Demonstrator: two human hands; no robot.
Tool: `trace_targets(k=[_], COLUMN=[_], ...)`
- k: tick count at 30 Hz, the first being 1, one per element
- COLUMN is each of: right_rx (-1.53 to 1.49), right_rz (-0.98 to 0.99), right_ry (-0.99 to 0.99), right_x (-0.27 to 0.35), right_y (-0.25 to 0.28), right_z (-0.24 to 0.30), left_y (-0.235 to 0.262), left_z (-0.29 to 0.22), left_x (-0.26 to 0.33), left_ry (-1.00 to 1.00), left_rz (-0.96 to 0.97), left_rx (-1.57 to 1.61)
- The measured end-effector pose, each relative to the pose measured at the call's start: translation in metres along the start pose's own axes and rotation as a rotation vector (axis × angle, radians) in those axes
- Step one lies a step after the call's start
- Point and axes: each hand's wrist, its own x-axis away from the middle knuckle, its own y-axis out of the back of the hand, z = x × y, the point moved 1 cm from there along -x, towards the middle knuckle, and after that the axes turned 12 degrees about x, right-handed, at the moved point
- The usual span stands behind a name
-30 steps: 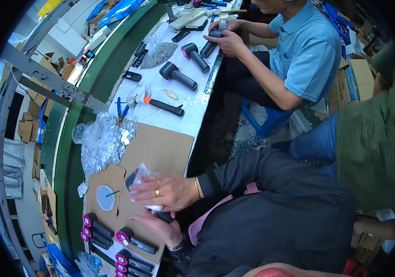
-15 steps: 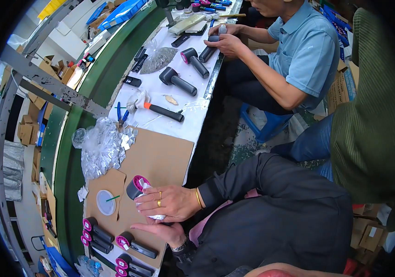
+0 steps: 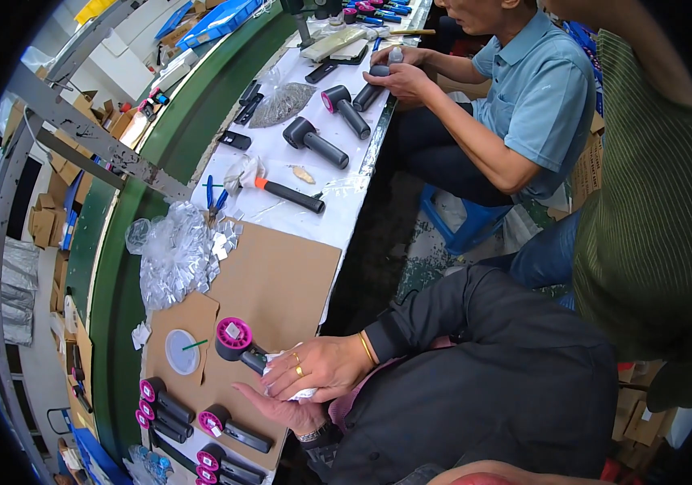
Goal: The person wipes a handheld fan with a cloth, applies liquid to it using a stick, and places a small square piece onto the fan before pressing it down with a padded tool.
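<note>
A dark grey hair dryer [image 3: 235,338] with a magenta ring and a small white label on its head is held over the brown cardboard [image 3: 269,259]. My right hand [image 3: 317,368], with rings and a bracelet, is closed over its handle, pressing a white cloth [image 3: 305,394] around it. Underneath, my left hand [image 3: 293,411] cups the handle's end, palm up and thumb stretched out; its other fingers are partly hidden. More magenta-ringed hair dryers lie below: one alone [image 3: 237,430], a group [image 3: 166,411] left of it, and others [image 3: 229,467] near the lower edge.
A white round lid [image 3: 182,352] with a green stick lies on cardboard. Beyond are a bag of small silvery pieces [image 3: 172,255], pliers [image 3: 215,202], an orange-and-black tool handle [image 3: 291,195] and two dryers [image 3: 315,143]. A co-worker [image 3: 515,105] sits farther along; another person [image 3: 653,218] stands at right.
The hair dryer has turned so its magenta ring and label face up, and more of the handle shows. Both hands have shifted slightly right. The standing person at right has moved, leaning farther in.
</note>
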Motion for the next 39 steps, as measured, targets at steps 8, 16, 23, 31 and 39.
trace_targets(k=[8, 16, 23, 31, 39], right_rx=[-0.326, -0.493, -0.252, 0.75, 0.643], right_rz=[0.15, 0.146, 0.073, 0.28, 0.598], right_ry=[-0.013, -0.91, -0.682, -0.34, -0.174], right_x=[0.003, -0.018, -0.04, -0.047, -0.072], right_y=[0.01, 0.036, 0.021, 0.005, -0.05], right_z=[0.007, 0.011, -0.028, -0.059, -0.06], left_y=[0.037, 0.033, 0.051, 0.069, 0.084], left_z=[-0.012, -0.023, -0.034, -0.046, -0.043], left_x=[-0.001, 0.013, 0.008, 0.0, -0.002], left_ry=[-0.012, -0.216, -0.164, -0.362, -0.594], left_rz=[-0.041, -0.109, -0.191, -0.295, -0.306], left_rx=[0.069, 0.036, -0.154, -0.515, -0.734])
